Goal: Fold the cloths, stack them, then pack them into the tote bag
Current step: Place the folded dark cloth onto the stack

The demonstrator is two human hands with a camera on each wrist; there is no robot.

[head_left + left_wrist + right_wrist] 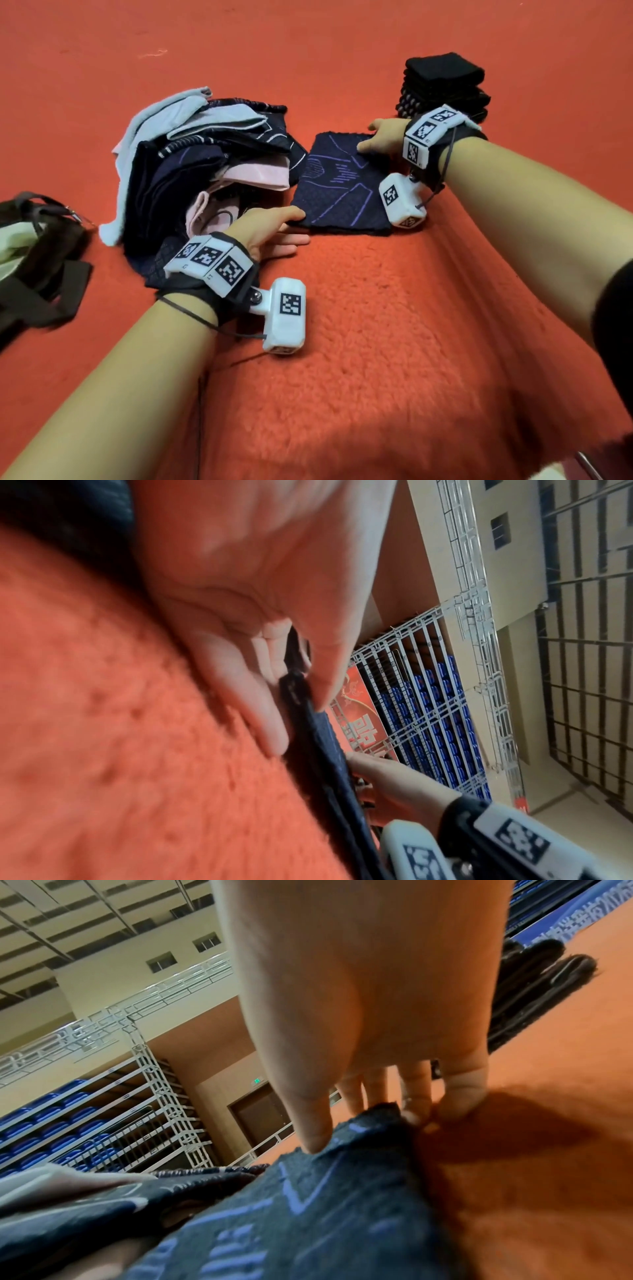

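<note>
Both hands pinched opposite corners of the limp cloth point(337, 186): left hand point(270, 228) near, right hand point(382, 135) far, apparently lifting.

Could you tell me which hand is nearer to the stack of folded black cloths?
The right hand: it grips the navy patterned cloth's far corner, just in front of the stack of folded black cloths. The left hand pinches the near left corner, farther away.
</note>
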